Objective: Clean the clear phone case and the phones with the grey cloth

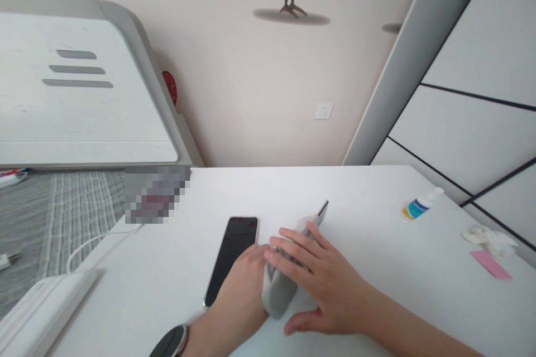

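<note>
A soft grey cloth (280, 290) is bunched over a thin flat object (323, 209), whose dark narrow edge pokes out at the far end; its kind is hidden. My left hand (247, 273), with a watch on the wrist, is closed around the cloth from the left, most of its fingers out of sight behind it. Across the top lies my right hand (326, 279), fingers stretched out on the cloth and thumb spread apart. Beside my left hand a black-screened smartphone (232, 251) lies flat on the white table (368, 256).
A small white bottle (421, 204) with a blue and yellow label lies at the right. Nearer the right edge are crumpled tissue (494, 241) and a pink slip (491, 265). A long white case (58, 312) with a cable (90, 241) occupies the left edge.
</note>
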`<move>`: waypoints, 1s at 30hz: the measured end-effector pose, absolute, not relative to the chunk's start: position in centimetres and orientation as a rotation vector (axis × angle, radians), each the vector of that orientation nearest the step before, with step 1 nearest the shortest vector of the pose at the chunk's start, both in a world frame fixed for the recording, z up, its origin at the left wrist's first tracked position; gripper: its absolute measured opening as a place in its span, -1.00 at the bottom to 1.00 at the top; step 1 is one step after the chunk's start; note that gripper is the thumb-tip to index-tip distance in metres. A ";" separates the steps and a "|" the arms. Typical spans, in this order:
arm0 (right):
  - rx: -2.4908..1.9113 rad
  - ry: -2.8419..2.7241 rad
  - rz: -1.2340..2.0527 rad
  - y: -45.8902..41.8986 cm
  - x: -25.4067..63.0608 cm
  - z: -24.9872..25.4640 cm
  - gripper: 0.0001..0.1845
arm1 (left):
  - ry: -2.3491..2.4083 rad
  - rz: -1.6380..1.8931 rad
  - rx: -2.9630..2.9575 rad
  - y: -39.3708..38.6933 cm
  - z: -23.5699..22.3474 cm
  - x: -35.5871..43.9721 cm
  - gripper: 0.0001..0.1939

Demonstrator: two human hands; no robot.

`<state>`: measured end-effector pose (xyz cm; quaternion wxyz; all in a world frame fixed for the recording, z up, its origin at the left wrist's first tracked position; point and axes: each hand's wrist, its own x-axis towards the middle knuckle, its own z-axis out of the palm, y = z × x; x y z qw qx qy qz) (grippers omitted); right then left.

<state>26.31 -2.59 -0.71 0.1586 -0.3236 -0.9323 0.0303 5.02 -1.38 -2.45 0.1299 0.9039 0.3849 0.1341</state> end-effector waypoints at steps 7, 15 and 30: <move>-1.406 -2.353 -0.120 0.7 31.0 -1.3 -0.25 | 1.198 0.328 2.648 -1.5 -1.6 5.5 -0.93; -1.014 -2.632 0.031 -2.3 26.8 -0.9 -0.10 | 1.126 0.371 2.627 -1.3 -2.1 5.1 -0.97; -1.090 -2.552 0.013 -1.4 27.7 -1.1 -0.16 | 1.155 0.342 2.642 -1.4 -2.1 5.2 -0.97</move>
